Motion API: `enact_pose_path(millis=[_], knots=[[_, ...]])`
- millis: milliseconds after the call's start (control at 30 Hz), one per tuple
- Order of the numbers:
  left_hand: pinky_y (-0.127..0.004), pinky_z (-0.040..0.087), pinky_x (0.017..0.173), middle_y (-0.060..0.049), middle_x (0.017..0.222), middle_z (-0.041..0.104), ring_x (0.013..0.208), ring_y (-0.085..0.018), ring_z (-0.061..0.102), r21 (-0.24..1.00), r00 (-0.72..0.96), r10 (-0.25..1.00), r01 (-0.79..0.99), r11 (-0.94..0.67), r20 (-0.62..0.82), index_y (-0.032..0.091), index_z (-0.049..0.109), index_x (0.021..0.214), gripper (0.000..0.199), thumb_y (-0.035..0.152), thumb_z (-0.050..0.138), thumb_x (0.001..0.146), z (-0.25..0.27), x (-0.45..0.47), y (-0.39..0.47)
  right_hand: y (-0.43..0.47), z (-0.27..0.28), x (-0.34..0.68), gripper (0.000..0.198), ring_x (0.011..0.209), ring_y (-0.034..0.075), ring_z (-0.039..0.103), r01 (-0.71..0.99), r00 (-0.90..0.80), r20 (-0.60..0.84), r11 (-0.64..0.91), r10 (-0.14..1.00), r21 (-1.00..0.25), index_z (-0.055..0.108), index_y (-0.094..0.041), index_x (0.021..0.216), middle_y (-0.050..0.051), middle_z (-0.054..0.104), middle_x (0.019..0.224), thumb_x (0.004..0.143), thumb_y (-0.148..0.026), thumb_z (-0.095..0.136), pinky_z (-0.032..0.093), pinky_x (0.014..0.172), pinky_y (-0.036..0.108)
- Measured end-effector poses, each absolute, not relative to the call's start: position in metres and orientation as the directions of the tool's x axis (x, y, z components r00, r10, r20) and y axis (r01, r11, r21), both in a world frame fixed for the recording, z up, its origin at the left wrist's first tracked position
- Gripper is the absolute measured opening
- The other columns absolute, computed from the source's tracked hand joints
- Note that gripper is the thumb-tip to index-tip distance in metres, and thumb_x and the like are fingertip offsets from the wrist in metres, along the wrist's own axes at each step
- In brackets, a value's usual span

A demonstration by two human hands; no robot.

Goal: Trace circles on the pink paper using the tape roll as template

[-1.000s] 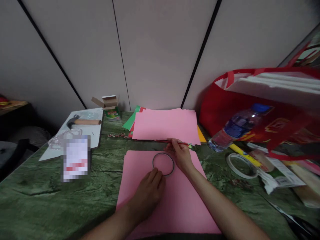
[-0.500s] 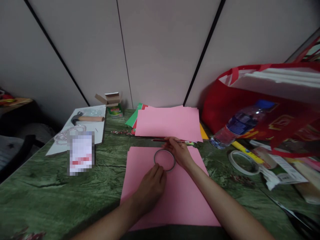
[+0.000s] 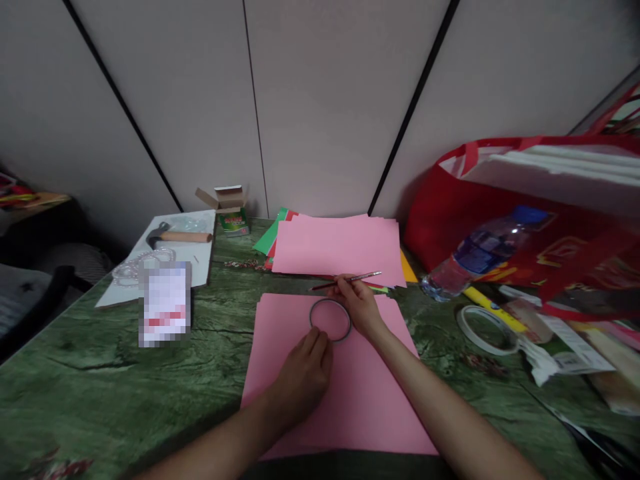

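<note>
- The left hand (image 3: 303, 377) presses fingertips onto the near edge of a grey ring (image 3: 330, 319).
- The right hand (image 3: 359, 308) pinches a red pencil (image 3: 346, 281) beside that ring.
- The ring lies flat on a pink sheet (image 3: 345, 393) on the green worktop (image 3: 100, 387).

Dim, soft indoor light, faint shadows, wide-angle stretch and blur toward edges
</note>
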State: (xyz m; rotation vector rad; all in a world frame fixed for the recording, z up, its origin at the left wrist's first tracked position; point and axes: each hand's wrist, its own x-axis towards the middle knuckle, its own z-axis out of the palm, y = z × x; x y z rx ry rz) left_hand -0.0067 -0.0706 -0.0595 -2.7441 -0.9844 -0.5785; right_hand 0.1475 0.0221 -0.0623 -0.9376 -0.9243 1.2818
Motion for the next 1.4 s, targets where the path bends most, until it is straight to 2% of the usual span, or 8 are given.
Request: enact_pose_path(millis=[300,467,600,767,867,1067,1167,1400], knots=[[-0.043,0.049,0.089,-0.02,0.108,0.063,0.107,-0.028,0.058,-0.087,0.717,0.564,0.646,-0.759,0.41,0.005,0.054,0.112,0.039,-0.002,0.034,0.079,-0.054,-0.006,-0.071,0.023,-0.061,0.147,0.033,0.06,0.015,0.061,-0.321,0.089,0.039,0.066,0.995,-0.945,0.06,-0.02,0.076,-0.003,0.062,0.059,0.068,-0.051,0.07,0.053,0.067,0.032],[-0.048,0.045,0.094,-0.018,0.115,0.061,0.113,-0.031,0.054,-0.071,0.718,0.522,0.616,-0.785,0.46,0.008,0.059,0.105,0.025,0.019,0.041,0.092,-0.057,-0.001,-0.074,0.021,-0.059,0.149,0.031,0.061,0.017,0.063,-0.298,0.125,0.045,0.081,0.991,-0.951,0.059,-0.021,0.078,-0.002,0.065,0.063,0.073,-0.051,0.066,0.054,0.063,0.033],[-0.048,0.043,0.096,-0.018,0.111,0.063,0.111,-0.03,0.057,-0.063,0.721,0.522,0.611,-0.789,0.457,0.007,0.061,0.101,0.025,0.024,0.045,0.093,-0.066,0.002,-0.074,0.018,-0.055,0.149,0.032,0.058,0.017,0.064,-0.321,0.052,0.038,0.052,0.998,-0.946,0.057,-0.021,0.078,0.001,0.069,0.073,0.074,-0.052,0.064,0.054,0.055,0.031],[-0.05,0.041,0.096,-0.022,0.111,0.062,0.111,-0.032,0.056,-0.112,0.753,0.502,0.595,-0.796,0.426,0.002,0.059,0.105,0.027,0.021,0.045,0.092,-0.067,0.003,-0.073,0.019,-0.051,0.15,0.031,0.061,0.016,0.066,-0.333,-0.043,0.069,0.05,0.997,-0.942,0.053,-0.023,0.082,0.0,0.07,0.078,0.068,-0.043,0.072,0.054,0.059,0.031],[-0.052,0.04,0.094,-0.023,0.11,0.062,0.109,-0.033,0.056,-0.128,0.754,0.505,0.6,-0.79,0.42,0.001,0.057,0.107,0.028,0.02,0.045,0.091,-0.068,0.005,-0.073,0.021,-0.047,0.15,0.031,0.06,0.014,0.063,-0.241,-0.102,0.119,0.091,0.988,-0.966,0.053,-0.022,0.082,-0.001,0.068,0.075,0.064,-0.036,0.075,0.051,0.057,0.028],[-0.051,0.038,0.096,-0.022,0.111,0.061,0.11,-0.031,0.055,-0.184,0.795,0.486,0.572,-0.799,0.362,0.003,0.057,0.107,0.025,0.014,0.048,0.088,-0.066,0.002,-0.073,0.025,-0.035,0.134,0.008,0.062,0.013,0.057,0.19,-0.314,0.206,0.274,0.927,-0.943,0.056,-0.019,0.084,-0.002,0.061,0.067,0.082,-0.027,0.054,0.045,0.062,0.027],[-0.049,0.038,0.097,-0.021,0.112,0.061,0.11,-0.031,0.055,-0.181,0.816,0.484,0.553,-0.813,0.317,0.003,0.057,0.109,0.027,0.011,0.051,0.083,-0.063,0.0,-0.073,0.026,-0.034,0.123,0.011,0.062,0.012,0.056,0.22,-0.394,0.222,0.326,0.892,-0.919,0.054,-0.02,0.086,-0.002,0.059,0.067,0.087,-0.025,0.044,0.044,0.063,0.026],[-0.049,0.037,0.098,-0.024,0.113,0.061,0.11,-0.033,0.055,-0.194,0.807,0.496,0.568,-0.8,0.319,0.0,0.056,0.11,0.031,0.01,0.049,0.081,-0.06,0.001,-0.073,0.026,-0.046,0.117,0.013,0.063,0.012,0.053,0.217,-0.399,0.245,0.351,0.883,-0.911,0.054,-0.02,0.091,-0.003,0.056,0.068,0.089,-0.028,0.044,0.042,0.063,0.024]])
